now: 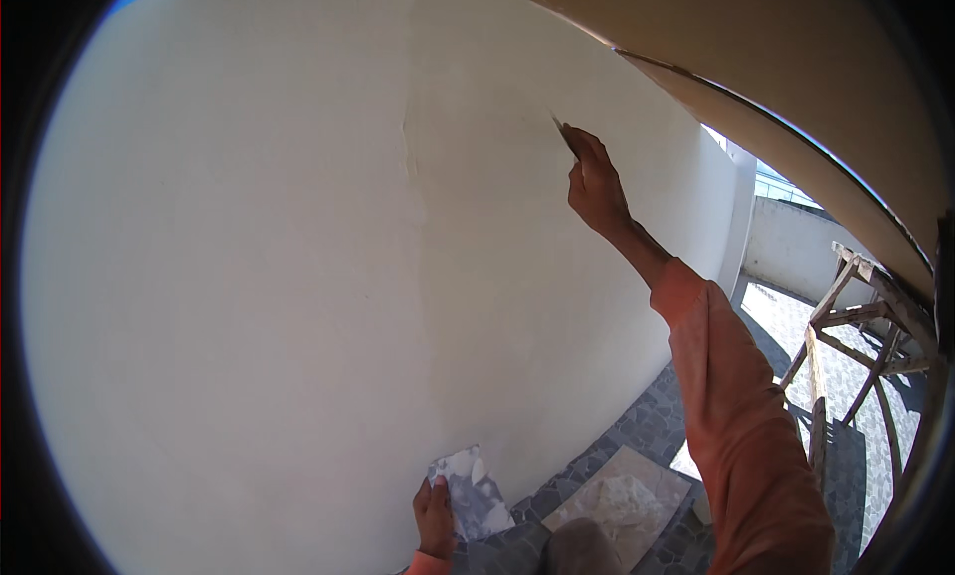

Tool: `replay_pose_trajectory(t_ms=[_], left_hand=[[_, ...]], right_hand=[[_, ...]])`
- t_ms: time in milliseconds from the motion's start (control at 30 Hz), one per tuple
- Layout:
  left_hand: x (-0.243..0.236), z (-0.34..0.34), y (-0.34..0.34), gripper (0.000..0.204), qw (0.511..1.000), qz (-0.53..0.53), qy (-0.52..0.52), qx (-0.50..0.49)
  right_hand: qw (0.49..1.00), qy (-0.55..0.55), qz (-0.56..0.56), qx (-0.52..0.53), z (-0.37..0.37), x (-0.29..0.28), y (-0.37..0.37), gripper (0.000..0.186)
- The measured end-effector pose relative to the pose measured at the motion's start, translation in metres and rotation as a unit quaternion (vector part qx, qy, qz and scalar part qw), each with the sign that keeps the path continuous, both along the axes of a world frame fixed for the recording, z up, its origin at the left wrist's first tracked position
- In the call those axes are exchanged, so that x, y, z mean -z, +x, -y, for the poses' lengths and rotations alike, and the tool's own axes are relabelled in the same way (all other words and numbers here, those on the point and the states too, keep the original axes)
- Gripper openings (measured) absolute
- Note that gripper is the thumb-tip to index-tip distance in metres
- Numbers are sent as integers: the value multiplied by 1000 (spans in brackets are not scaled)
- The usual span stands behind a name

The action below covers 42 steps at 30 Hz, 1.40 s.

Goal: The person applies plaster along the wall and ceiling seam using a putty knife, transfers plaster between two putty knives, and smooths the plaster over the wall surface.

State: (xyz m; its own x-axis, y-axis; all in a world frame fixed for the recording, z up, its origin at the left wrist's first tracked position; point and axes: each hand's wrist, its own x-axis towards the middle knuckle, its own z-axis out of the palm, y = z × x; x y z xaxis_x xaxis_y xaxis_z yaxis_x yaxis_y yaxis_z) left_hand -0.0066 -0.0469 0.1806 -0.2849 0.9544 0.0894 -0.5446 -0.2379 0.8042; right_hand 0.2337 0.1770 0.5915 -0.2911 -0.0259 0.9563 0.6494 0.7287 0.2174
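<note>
A tall off-white wall (249, 277) fills most of the view, with a darker, damp-looking band right of its middle. My right hand (597, 187) is raised to that band, its fingers closed round a thin flat blade, seemingly a putty knife (561, 129) seen nearly edge-on. Whether the blade touches the wall, I cannot tell. Low down near the wall, my left hand (435, 523) grips the edge of a flat plate (479, 503) smeared with white putty, thumb on top. Both arms wear orange sleeves.
On the patterned grey tile floor (657, 406) lies a square board (654, 485) with a pale heap on it. A rough wooden trestle (831, 316) stands at right, before a low wall (791, 239). A wide tan surface (776, 48) slants across the upper right.
</note>
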Motion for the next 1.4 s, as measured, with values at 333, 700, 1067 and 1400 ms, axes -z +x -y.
replay_pose_trajectory(t_ms=[333, 700, 1067, 1400], left_hand=[[-5, -1, 4, 25, 1000, 10, 18, -6], [-2, 2, 3, 25, 999, 7, 28, 15], [4, -6, 2, 26, 999, 25, 31, -1], [-3, 3, 4, 32, 999, -45, -12, 3]], right_hand=[[959, -183, -156, 152, -53, -101, 50, 49], [999, -23, 18, 40, -34, 8, -4, 63], [942, -278, -100, -159, 125, 208, -13, 34], [894, -410, -173, -46, 140, 450, 17, 23]])
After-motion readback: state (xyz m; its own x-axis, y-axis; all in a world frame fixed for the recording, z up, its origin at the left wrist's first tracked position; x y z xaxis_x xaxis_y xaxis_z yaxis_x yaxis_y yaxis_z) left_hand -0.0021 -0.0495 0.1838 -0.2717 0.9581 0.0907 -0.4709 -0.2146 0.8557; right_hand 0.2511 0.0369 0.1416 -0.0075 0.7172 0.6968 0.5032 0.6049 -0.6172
